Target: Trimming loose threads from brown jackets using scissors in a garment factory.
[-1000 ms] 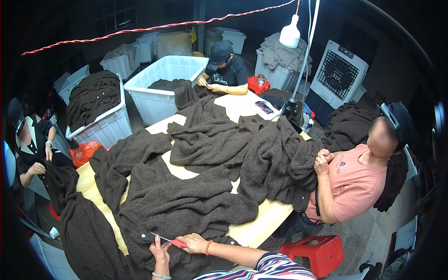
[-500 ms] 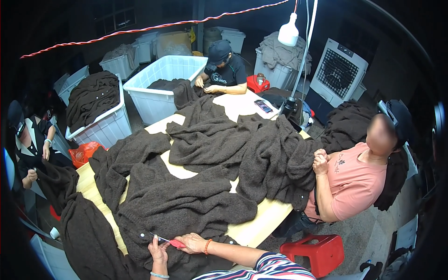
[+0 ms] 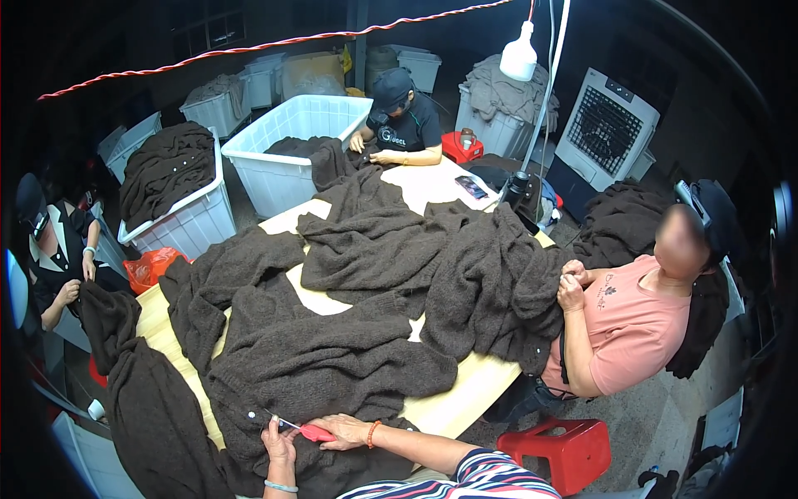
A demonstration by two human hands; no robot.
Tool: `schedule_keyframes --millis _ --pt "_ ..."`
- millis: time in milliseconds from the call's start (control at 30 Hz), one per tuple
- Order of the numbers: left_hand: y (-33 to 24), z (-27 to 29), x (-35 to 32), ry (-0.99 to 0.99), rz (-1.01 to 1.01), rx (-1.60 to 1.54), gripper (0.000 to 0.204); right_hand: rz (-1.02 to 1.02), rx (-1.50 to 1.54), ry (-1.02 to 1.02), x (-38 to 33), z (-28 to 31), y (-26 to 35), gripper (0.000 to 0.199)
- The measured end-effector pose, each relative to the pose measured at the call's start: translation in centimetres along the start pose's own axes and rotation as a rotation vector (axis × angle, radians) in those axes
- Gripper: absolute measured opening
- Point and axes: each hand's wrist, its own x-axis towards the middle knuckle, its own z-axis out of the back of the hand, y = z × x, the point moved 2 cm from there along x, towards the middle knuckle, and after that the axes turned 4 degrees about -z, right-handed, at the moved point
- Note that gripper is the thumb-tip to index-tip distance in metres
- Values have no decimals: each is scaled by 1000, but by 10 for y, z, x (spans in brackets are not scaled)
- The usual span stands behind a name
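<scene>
The right hand (image 3: pixel 343 432) is closed around the red handle of a slim tool (image 3: pixel 317 433); the tool's thin metal shaft points left and slightly up, with its tip just beside a white button (image 3: pixel 251 414) on a dark brown knitted garment (image 3: pixel 332 366); the left hand (image 3: pixel 280 447) is at the shaft, thumb and fingers drawn close together over the knit; whether it grips the shaft, the fabric or both cannot be told. The garment lies in loose folds across the near part of the pale wooden surface (image 3: pixel 478 384); further dark knitted pieces (image 3: pixel 374 241) lie beyond it, partly overlapping. A co-worker in a pink shirt (image 3: pixel 636 328) is positioned at the right edge, both hands at the knit; a second co-worker in a black shirt (image 3: pixel 413 133) is at the far side, handling dark fabric next to a white bin (image 3: pixel 274 179); a third (image 3: pixel 56 241) is at the left with dark fabric in hand; a red stool (image 3: pixel 573 453) stands on the floor at the lower right; a phone (image 3: pixel 471 187) rests on the far part of the surface; a lit bulb (image 3: pixel 519 58) hangs above.
</scene>
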Motion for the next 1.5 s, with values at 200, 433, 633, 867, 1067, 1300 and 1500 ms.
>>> schedule_keyframes --millis 200,433,633,867,1067,1300,1500 --pt "-2 -4 -2 6 -12 0 25 28 10 -73 -1 -9 -7 72" --pt "-3 -3 -2 18 -9 -4 26 -10 66 -47 -6 -5 -1 73" --pt "-5 -7 -4 2 -20 -17 24 -13 85 -39 -5 -5 -3 69" --pt "-3 -2 0 8 -11 -15 25 -8 90 -50 -4 -8 -6 66" --pt "-5 -5 -5 11 -15 -15 27 1 131 -51 -4 -8 -2 64" --pt "-1 -2 -2 47 -9 10 28 -30 113 -45 0 -14 -12 64" --pt "-5 -2 -7 42 -29 12 30 -13 126 -40 -2 -14 -10 63"
